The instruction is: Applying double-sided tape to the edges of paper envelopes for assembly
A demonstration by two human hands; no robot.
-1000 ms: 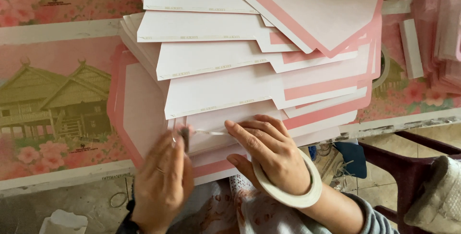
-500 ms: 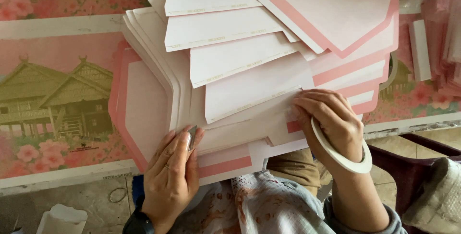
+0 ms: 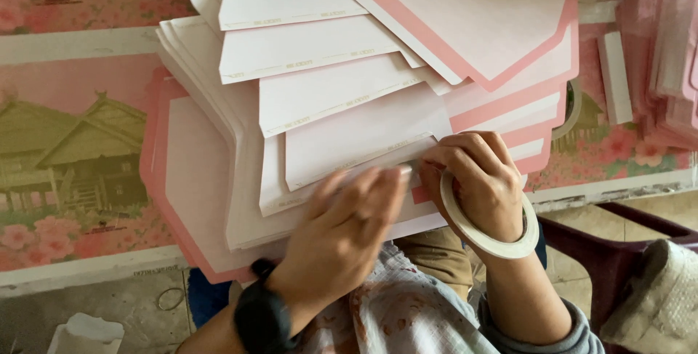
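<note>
On fanned envelopes [image 3: 342, 143] — flaps pointing right, both hands [image 3: 342, 238] pressing

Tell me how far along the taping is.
Done: can't tell; no finished pieces are clearly set apart. In hand: the left hand and right hand meet on one flap of the fanned envelopes, the tape roll ringing the right wrist. Left: several fanned flaps above.

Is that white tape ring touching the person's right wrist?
Touching. The head view shows the tape ring looped around the right hand at the wrist, resting against it.
</note>
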